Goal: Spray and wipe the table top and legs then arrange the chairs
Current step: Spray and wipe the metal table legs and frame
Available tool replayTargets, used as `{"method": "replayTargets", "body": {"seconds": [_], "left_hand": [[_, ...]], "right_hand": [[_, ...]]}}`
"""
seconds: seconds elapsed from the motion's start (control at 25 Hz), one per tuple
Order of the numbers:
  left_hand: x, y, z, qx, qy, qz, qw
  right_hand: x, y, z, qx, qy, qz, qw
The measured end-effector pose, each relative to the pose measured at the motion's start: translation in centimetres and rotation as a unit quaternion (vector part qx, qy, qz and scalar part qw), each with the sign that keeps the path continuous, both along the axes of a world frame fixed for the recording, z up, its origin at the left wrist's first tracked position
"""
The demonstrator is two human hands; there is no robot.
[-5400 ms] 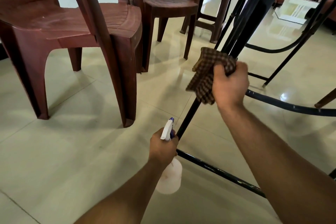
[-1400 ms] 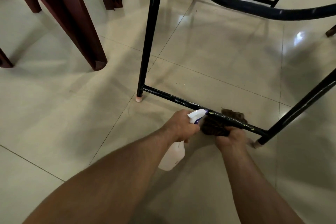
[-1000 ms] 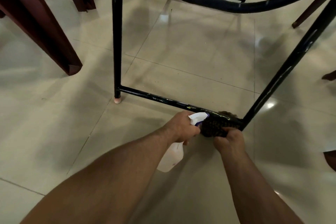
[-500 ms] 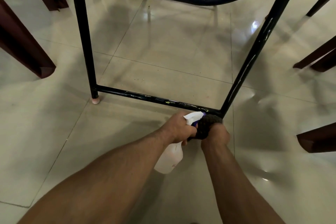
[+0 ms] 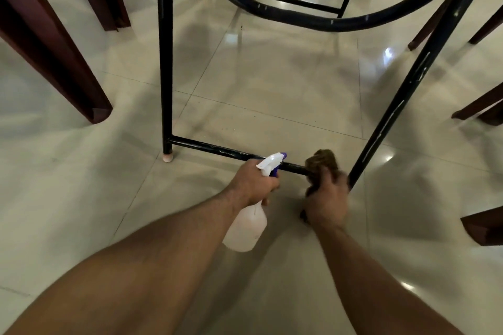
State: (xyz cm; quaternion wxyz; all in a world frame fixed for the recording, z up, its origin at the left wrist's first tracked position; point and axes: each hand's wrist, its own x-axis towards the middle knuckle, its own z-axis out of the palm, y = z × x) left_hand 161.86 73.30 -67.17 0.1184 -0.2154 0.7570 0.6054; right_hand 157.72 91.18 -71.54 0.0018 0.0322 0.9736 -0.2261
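Observation:
I look under the table at its black metal frame. A low crossbar (image 5: 217, 149) runs near the floor between an upright left leg (image 5: 165, 62) and a slanted right leg (image 5: 408, 84). My right hand (image 5: 326, 198) grips a brown checked cloth (image 5: 321, 162) wrapped round the crossbar's right end, close to the slanted leg's foot. My left hand (image 5: 253, 185) holds a white spray bottle (image 5: 246, 228) by its neck, nozzle pointing right just in front of the bar. The table top is out of view.
Dark red plastic chair legs stand at the left (image 5: 68, 68) and at the right edge (image 5: 481, 106). A curved black brace (image 5: 313, 23) arcs under the table. The floor is glossy pale tile (image 5: 272, 84).
My right hand has slid the cloth along the crossbar to its right end and has now lifted slightly, with the cloth bunched on top of the bar. The bottle hand stayed beside it.

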Motion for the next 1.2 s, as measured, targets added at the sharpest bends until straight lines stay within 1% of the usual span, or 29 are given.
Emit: {"method": "replayTargets", "body": {"seconds": [0.08,0.12,0.16,0.2,0.28,0.32,0.36,0.44,0.48,0.52,0.56,0.6,0.64,0.68,0.72,0.76,0.8,0.88,0.92,0.96,1.0,1.04,1.08,1.12,1.16,1.2], "left_hand": [[0.0,-0.8,0.2,-0.004,0.003,-0.005,1.000],[-0.1,-1.1,0.3,-0.011,0.003,-0.014,1.000],[-0.2,-1.3,0.2,-0.021,0.004,-0.022,1.000],[-0.3,-1.4,0.2,-0.031,0.003,-0.028,0.999],[-0.4,-1.6,-0.1,-0.037,0.002,-0.034,0.999],[-0.4,-1.6,-0.4,-0.031,0.002,-0.034,0.999],[-0.3,-1.7,-0.4,-0.024,0.000,-0.028,0.999],[0.2,-2.0,-0.2,-0.011,-0.002,-0.007,1.000],[0.4,-2.2,0.0,-0.007,-0.002,-0.001,1.000],[0.7,-2.4,0.3,-0.005,-0.003,0.001,1.000],[0.9,-2.8,0.4,-0.007,-0.003,0.001,1.000],[1.1,-3.3,0.5,-0.012,-0.004,0.004,1.000],[1.3,-4.0,0.5,-0.018,-0.004,0.012,1.000],[1.4,-4.8,0.6,-0.022,-0.004,0.024,0.999],[1.5,-5.7,0.7,-0.023,-0.002,0.036,0.999],[1.7,-6.6,0.9,-0.021,-0.002,0.046,0.999],[1.9,-7.4,1.0,-0.019,-0.001,0.052,0.998],[2.3,-8.9,1.3,-0.011,0.008,0.060,0.998],[2.5,-9.5,1.4,-0.008,0.014,0.064,0.998],[2.7,-10.0,1.2,-0.007,0.019,0.072,0.997],[3.0,-10.5,1.0,-0.008,0.020,0.082,0.996],[3.3,-10.9,0.7,-0.010,0.018,0.096,0.995],[3.6,-11.3,0.4,-0.012,0.014,0.108,0.994],[3.9,-11.8,0.2,-0.013,0.011,0.114,0.993],[4.1,-12.2,0.2,-0.013,0.008,0.114,0.993],[4.3,-12.4,0.3,-0.010,0.006,0.112,0.994]], "right_hand": [[-0.5,1.0,0.2,0.075,-0.032,-0.039,0.996],[-0.2,0.8,0.3,0.112,-0.038,-0.036,0.992],[0.0,0.1,0.4,0.135,-0.034,-0.007,0.990],[0.1,-0.8,0.4,0.149,-0.018,0.047,0.988],[-0.4,-1.5,0.3,0.198,0.019,0.158,0.967],[-0.7,-0.9,0.4,0.225,0.025,0.169,0.959],[-1.0,-0.2,0.3,0.246,0.020,0.146,0.958],[-0.8,0.5,0.5,0.274,-0.017,0.047,0.961],[-0.4,-0.2,0.9,0.268,-0.041,0.006,0.962],[-0.3,-1.8,1.1,0.246,-0.054,-0.002,0.968],[-0.3,-3.8,1.1,0.215,-0.055,0.029,0.975],[-0.3,-6.0,0.8,0.187,-0.048,0.086,0.977],[-0.2,-7.7,0.5,0.180,-0.031,0.160,0.970],[0.0,-8.7,0.4,0.197,-0.017,0.217,0.956],[0.1,-8.9,0.6,0.221,-0.010,0.234,0.947],[0.1,-8.6,0.6,0.245,-0.015,0.211,0.946],[0.3,-7.8,0.6,0.260,-0.034,0.153,0.953],[1.0,-7.2,1.2,0.245,-0.090,0.029,0.965],[1.3,-8.1,1.4,0.227,-0.108,0.004,0.968],[1.5,-9.8,1.4,0.213,-0.102,0.011,0.972],[1.8,-11.9,0.9,0.194,-0.080,0.045,0.977],[2.1,-13.7,0.2,0.172,-0.056,0.101,0.978],[2.5,-15.1,-0.4,0.170,-0.029,0.168,0.971],[2.7,-15.7,-0.7,0.181,-0.013,0.203,0.962],[2.7,-15.5,-0.7,0.196,-0.013,0.197,0.961],[2.5,-14.7,-0.6,0.202,-0.034,0.145,0.968]]}}
